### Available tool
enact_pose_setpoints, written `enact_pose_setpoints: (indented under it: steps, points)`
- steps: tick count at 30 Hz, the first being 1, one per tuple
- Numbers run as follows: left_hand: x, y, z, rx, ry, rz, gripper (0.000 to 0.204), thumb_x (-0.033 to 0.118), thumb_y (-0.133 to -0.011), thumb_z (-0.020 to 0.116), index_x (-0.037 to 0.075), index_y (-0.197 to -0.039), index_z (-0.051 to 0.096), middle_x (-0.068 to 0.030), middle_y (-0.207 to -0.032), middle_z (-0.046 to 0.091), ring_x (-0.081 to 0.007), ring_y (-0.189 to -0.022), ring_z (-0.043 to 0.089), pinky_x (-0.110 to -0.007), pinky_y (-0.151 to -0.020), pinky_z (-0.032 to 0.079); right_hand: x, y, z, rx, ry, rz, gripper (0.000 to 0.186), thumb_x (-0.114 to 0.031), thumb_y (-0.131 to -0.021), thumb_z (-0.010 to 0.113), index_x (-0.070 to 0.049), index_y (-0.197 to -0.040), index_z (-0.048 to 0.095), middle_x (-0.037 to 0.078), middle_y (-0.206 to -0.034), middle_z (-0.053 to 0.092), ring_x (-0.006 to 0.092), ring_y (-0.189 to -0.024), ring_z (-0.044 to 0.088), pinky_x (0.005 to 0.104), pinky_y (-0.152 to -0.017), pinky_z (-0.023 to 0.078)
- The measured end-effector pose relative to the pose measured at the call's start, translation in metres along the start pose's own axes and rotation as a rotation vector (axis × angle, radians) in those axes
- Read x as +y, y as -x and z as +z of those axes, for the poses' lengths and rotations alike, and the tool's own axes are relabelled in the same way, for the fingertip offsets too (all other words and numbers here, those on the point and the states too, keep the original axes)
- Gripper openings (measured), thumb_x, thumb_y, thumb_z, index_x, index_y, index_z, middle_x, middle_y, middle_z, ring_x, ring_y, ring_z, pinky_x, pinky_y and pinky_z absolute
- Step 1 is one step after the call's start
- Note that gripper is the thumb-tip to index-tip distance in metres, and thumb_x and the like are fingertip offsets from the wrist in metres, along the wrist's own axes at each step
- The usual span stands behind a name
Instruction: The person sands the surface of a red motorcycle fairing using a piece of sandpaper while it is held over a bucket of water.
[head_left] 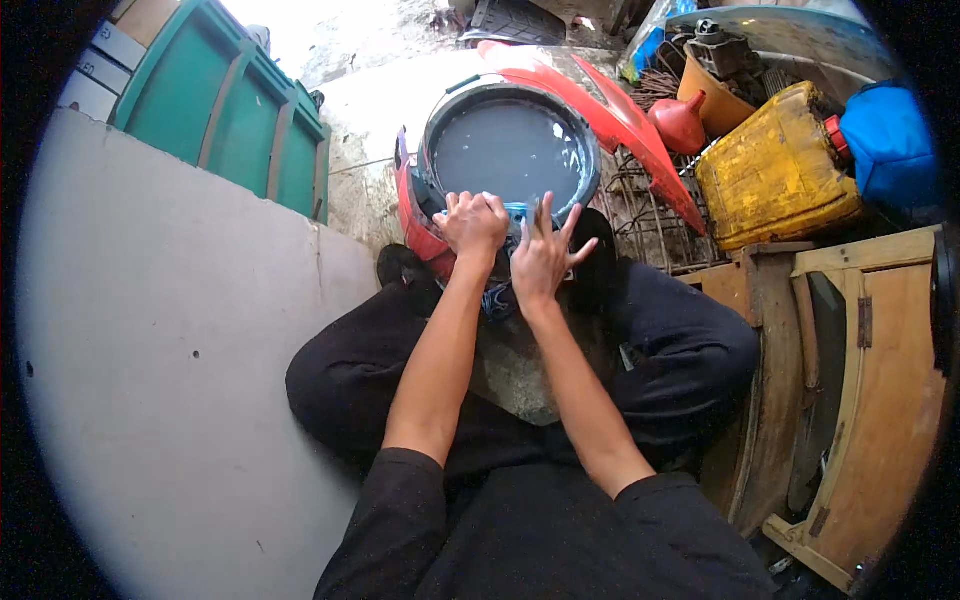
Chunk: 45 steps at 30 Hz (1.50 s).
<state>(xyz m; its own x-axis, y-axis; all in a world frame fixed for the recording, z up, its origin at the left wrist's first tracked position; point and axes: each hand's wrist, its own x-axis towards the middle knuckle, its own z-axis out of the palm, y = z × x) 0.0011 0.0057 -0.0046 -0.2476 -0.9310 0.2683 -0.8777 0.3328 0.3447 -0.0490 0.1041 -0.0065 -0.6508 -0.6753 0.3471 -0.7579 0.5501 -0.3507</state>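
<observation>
My left hand (475, 224) is closed in a fist at the near rim of a round dark basin (591, 185). Whatever it grips is mostly covered by the fingers; a bit of blue shows beside it. Just right of it, my right hand (541, 258) has its fingers spread, slightly blurred, over the same near edge. Cloudy grey water (500, 140) with small floating specks fills the basin. A red curved plastic panel (412, 215) stands against the basin's left side. Below my wrists lies a blue-and-black item (497, 301), partly hidden.
Large red plastic panels (610, 105) lie right of the basin over a wire rack (640, 215). Beyond are a red funnel (680, 122), a yellow jerrycan (780, 165) and a blue bag (890, 145). A wooden cabinet (880, 370) stands right; a white wall (190, 330) borders my left.
</observation>
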Motion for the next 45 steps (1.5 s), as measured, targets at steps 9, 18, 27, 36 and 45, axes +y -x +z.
enact_pose_setpoints:
  steps: [9,18,27,36,45]
  points:
    - [0.0,-0.004,0.001,0.024,-0.012,-0.013,0.039,0.032,-0.089,0.049,0.006,-0.077,0.076,-0.0114,-0.09,0.071,-0.0294,-0.097,0.063,-0.055,-0.08,0.046,0.009,0.031,0.0,-0.049,-0.011,-0.021,0.045,-0.02,-0.096,0.052,-0.025,-0.14,0.059,-0.004,-0.159,0.038,0.0375,-0.152,0.016,0.076,-0.109,-0.006]
    - [-0.004,0.002,-0.003,-0.006,0.021,-0.022,0.039,0.03,-0.089,0.049,0.004,-0.077,0.076,-0.0125,-0.091,0.071,-0.0306,-0.097,0.063,-0.056,-0.081,0.045,0.01,0.048,-0.008,-0.067,-0.034,-0.067,0.056,-0.008,-0.085,0.057,-0.03,-0.136,0.062,-0.003,-0.16,0.037,0.0363,-0.152,0.018,0.0744,-0.11,-0.005]
    - [-0.005,0.001,-0.002,-0.066,0.005,-0.04,0.041,0.031,-0.092,0.046,0.007,-0.08,0.076,-0.0117,-0.095,0.071,-0.0313,-0.101,0.062,-0.056,-0.084,0.045,0.007,0.028,0.0,-0.035,-0.041,-0.063,0.053,-0.011,-0.088,0.057,-0.021,-0.14,0.058,-0.002,-0.161,0.036,0.0353,-0.152,0.02,0.0733,-0.111,-0.002]
    - [-0.002,-0.002,-0.002,-0.051,0.002,-0.029,0.04,0.031,-0.091,0.046,0.007,-0.081,0.077,-0.0108,-0.094,0.071,-0.0301,-0.1,0.062,-0.055,-0.085,0.044,0.001,0.002,-0.002,-0.043,-0.02,-0.026,0.05,-0.012,-0.091,0.056,-0.022,-0.14,0.059,0.0,-0.162,0.034,0.0358,-0.152,0.019,0.0715,-0.112,0.0]
    - [-0.002,0.001,-0.002,-0.045,0.012,-0.023,0.04,0.031,-0.089,0.048,0.006,-0.079,0.077,-0.013,-0.093,0.072,-0.0297,-0.099,0.063,-0.054,-0.083,0.044,0.004,0.023,0.0,0.006,-0.047,0.003,0.043,-0.02,-0.095,0.055,-0.024,-0.137,0.061,0.001,-0.162,0.033,0.0356,-0.152,0.02,0.0703,-0.112,-0.001]
